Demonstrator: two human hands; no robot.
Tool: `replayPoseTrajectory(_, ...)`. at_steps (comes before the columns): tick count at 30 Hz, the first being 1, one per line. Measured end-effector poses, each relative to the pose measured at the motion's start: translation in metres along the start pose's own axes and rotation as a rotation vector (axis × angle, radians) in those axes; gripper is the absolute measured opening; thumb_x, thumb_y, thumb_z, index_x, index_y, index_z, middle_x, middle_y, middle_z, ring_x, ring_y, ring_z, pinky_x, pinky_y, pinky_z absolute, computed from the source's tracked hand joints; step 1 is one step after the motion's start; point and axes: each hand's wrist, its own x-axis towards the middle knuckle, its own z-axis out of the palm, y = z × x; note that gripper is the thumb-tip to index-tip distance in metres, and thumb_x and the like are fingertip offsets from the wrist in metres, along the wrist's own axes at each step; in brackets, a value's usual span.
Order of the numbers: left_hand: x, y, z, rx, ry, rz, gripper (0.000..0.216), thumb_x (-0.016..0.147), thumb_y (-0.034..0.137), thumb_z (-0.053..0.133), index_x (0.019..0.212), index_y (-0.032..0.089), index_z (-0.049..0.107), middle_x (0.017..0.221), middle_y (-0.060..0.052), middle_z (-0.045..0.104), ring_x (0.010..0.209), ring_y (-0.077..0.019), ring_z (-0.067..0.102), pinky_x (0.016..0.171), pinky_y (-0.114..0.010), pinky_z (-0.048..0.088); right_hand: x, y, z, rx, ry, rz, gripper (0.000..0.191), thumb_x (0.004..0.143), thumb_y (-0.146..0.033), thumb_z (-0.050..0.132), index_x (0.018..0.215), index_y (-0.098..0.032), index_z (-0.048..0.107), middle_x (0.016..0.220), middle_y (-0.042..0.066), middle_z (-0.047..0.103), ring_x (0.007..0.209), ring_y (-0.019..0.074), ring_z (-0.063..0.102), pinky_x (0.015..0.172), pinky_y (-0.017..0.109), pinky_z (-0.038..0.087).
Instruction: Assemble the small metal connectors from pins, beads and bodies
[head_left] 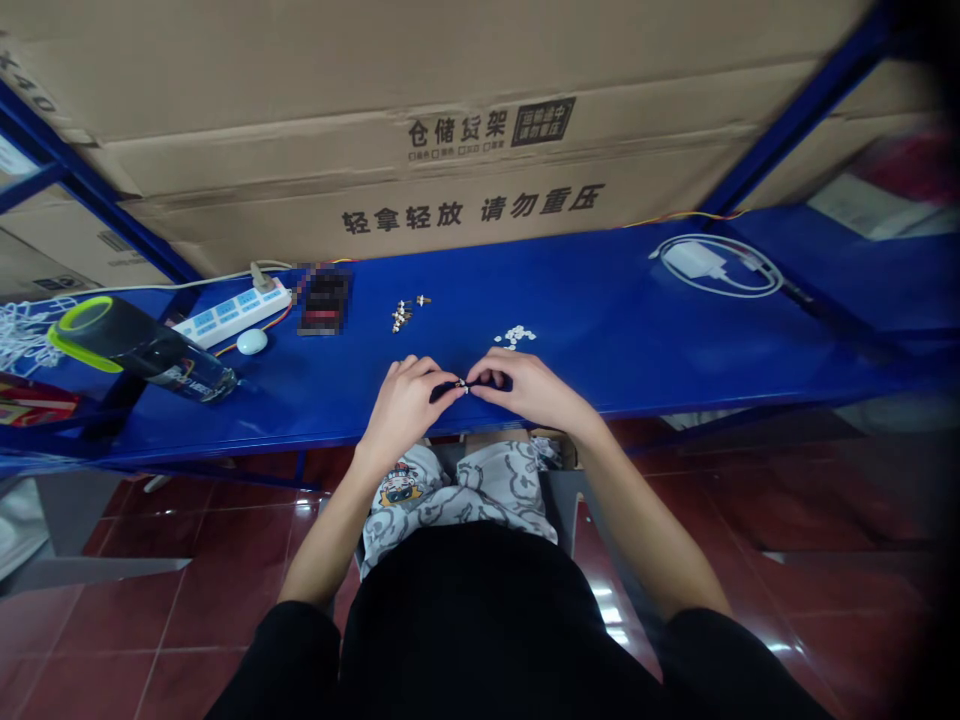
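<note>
My left hand (407, 402) and my right hand (525, 388) meet over the front of the blue table. Thumb and forefinger of each are closed in a pinch on a small white-and-metal part (463, 387), which the fingertips partly cover. Its exact kind is too small to make out. Beyond my left hand lies a little pile of similar metal parts with white collars (401, 317), with one loose part (424, 300) beside it. Several small white pieces (516, 337), flat and roundish, are scattered just beyond my right hand.
At the left, a dark bottle with a lime-green loop (150, 350) lies near a white power strip (232, 315) and a white oval object (252, 342). A coiled white cable with charger (697, 262) rests at right. Large cardboard (285, 170) stands behind the blue table (600, 290).
</note>
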Motion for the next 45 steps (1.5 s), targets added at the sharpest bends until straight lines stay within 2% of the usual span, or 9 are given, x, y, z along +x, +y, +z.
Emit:
replayPoseTrajectory(5,0.0006,-0.0002,0.0024,0.007,0.005,0.003,0.02,0.098,0.039,0.064,0.105,0.025,0.076,0.096,-0.002,0.069,0.091,-0.0216,0.058,0.081,-0.037,0.041,-0.0014,0.0013,-0.0024,-0.013,-0.022,-0.032,0.021,0.09,-0.029,0.067,0.11,-0.023,0.069,0.097,0.004,0.061,0.079,0.0173,0.056,0.074,0.031,0.045)
replayPoseTrajectory(12,0.0021,0.0003,0.0034,0.0,0.001,0.012,0.016,0.099,0.032,0.063,0.101,0.024,0.077,0.097,-0.003,0.07,0.091,-0.0212,0.058,0.081,-0.036,0.041,-0.0016,0.0,-0.0007,-0.004,-0.028,-0.053,0.026,0.092,-0.033,0.067,0.117,-0.025,0.069,0.11,0.007,0.063,0.082,0.018,0.057,0.077,0.033,0.047)
replayPoseTrajectory(20,0.0018,-0.0014,0.0024,-0.025,-0.008,0.025,0.014,0.099,0.029,0.063,0.102,0.024,0.076,0.098,-0.002,0.07,0.093,-0.0213,0.059,0.084,-0.038,0.043,0.001,0.0048,0.0,0.02,0.046,-0.008,0.013,0.09,-0.033,0.071,0.095,-0.021,0.072,0.089,0.003,0.063,0.072,0.0152,0.054,0.069,0.031,0.043)
replayPoseTrajectory(24,0.0011,-0.0008,0.0014,-0.035,-0.023,0.009,0.014,0.098,0.032,0.065,0.102,0.024,0.076,0.099,-0.002,0.07,0.094,-0.0215,0.059,0.086,-0.038,0.043,0.0009,0.0035,-0.0001,0.014,0.049,0.008,0.016,0.092,-0.034,0.069,0.083,-0.021,0.07,0.086,0.002,0.063,0.068,0.0143,0.054,0.066,0.03,0.042)
replayPoseTrajectory(30,0.0029,-0.0016,0.0023,-0.043,-0.019,0.009,0.017,0.1,0.028,0.061,0.102,0.023,0.076,0.098,-0.002,0.071,0.093,-0.021,0.059,0.084,-0.037,0.043,0.0003,0.0028,0.003,-0.042,0.07,-0.005,0.018,0.094,-0.036,0.066,0.086,-0.021,0.071,0.088,0.003,0.062,0.07,0.0149,0.055,0.067,0.03,0.042)
replayPoseTrajectory(36,0.0035,-0.0031,0.0045,-0.046,-0.023,0.018,0.019,0.102,0.029,0.058,0.102,0.023,0.076,0.098,-0.003,0.07,0.093,-0.0209,0.059,0.085,-0.037,0.043,-0.0021,0.0001,-0.0007,-0.073,-0.006,-0.058,0.015,0.097,-0.03,0.06,0.094,-0.021,0.072,0.095,0.005,0.063,0.074,0.0161,0.057,0.069,0.031,0.043)
replayPoseTrajectory(40,0.0019,-0.0025,0.003,-0.046,-0.031,0.038,0.022,0.103,0.028,0.054,0.104,0.022,0.075,0.099,-0.004,0.069,0.095,-0.0214,0.058,0.086,-0.038,0.044,-0.003,-0.0016,-0.001,-0.114,-0.007,-0.093,0.018,0.099,-0.031,0.055,0.097,-0.02,0.07,0.097,0.006,0.062,0.078,0.0173,0.058,0.072,0.032,0.044)
replayPoseTrajectory(45,0.002,-0.0033,0.0045,-0.054,-0.034,0.056,0.019,0.101,0.03,0.059,0.108,0.022,0.075,0.099,-0.004,0.069,0.095,-0.0221,0.057,0.089,-0.039,0.045,-0.0034,-0.0024,0.0,-0.162,-0.003,-0.103,0.021,0.101,-0.032,0.052,0.098,-0.02,0.07,0.099,0.007,0.063,0.076,0.0178,0.058,0.071,0.033,0.046)
